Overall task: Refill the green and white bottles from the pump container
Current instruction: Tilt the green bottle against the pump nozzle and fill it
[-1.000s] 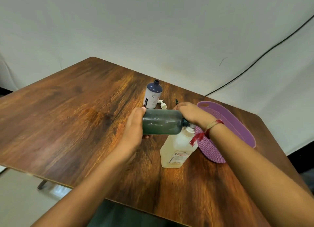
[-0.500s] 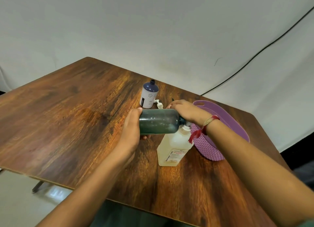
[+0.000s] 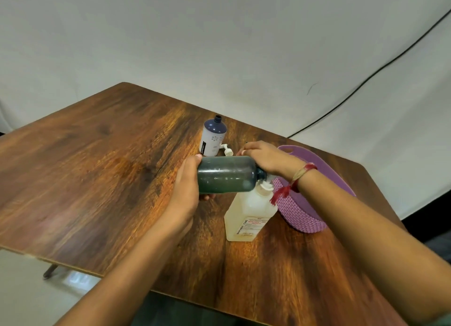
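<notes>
Head view looks down on a brown wooden table (image 3: 97,179). Its near edge runs from the left side down toward the middle. Its far edge sits close to a white wall. A wide stretch of wood lies to the left of the hands. On the right, things stand close together.

The left grip (image 3: 185,186) wraps around the bottom end of the green bottle (image 3: 225,175) and holds it up off the table. The bottle lies on its side. It is dark green and see-through, with small spots inside. Its dark neck points right and meets the white pump head of the pump container (image 3: 246,215).

The pump container stands on the table just under the bottle. It is pale yellow with a label that has red letters.

The right grip (image 3: 268,158) lies over the bottle neck and the pump head, fingers bent a little. It hides what is under it, so I cannot tell if it squeezes or only presses. A red thread (image 3: 292,181) is tied on that wrist.

The white bottle (image 3: 213,140) stands farther back with its dark top open. A small white pump cap (image 3: 227,150) lies just beside it. A purple basket (image 3: 305,213) sits to the right, touching or almost touching the pump container, near the table's right edge. A black cable (image 3: 366,79) runs along the wall.
</notes>
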